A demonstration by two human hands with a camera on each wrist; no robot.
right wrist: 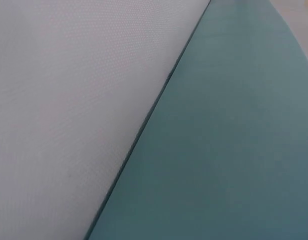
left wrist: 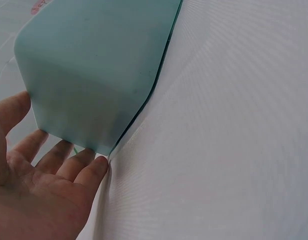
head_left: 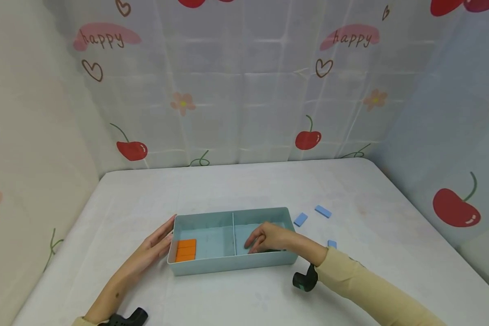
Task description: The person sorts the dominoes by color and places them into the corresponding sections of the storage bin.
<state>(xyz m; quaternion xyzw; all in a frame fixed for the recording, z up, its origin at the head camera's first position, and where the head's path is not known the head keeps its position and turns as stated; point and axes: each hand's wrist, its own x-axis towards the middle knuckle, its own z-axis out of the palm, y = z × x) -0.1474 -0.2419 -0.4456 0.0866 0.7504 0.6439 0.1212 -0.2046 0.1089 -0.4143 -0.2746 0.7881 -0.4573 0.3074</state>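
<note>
A light teal two-compartment box stands on the white table, with a thin divider across its middle. Flat orange blocks lie side by side in the left compartment's near left corner. My left hand rests its extended fingers against the box's left end; its fingertips touch that end wall in the left wrist view. Bent at the fingers, my right hand reaches down into the right compartment near the front wall. Whether it pinches anything is hidden. In the right wrist view only the box's outer wall and white cloth show.
Right of the box lie three blue blocks: one close to its far right corner, another farther back, and a third block partly behind the right forearm. A printed curtain hangs behind the table.
</note>
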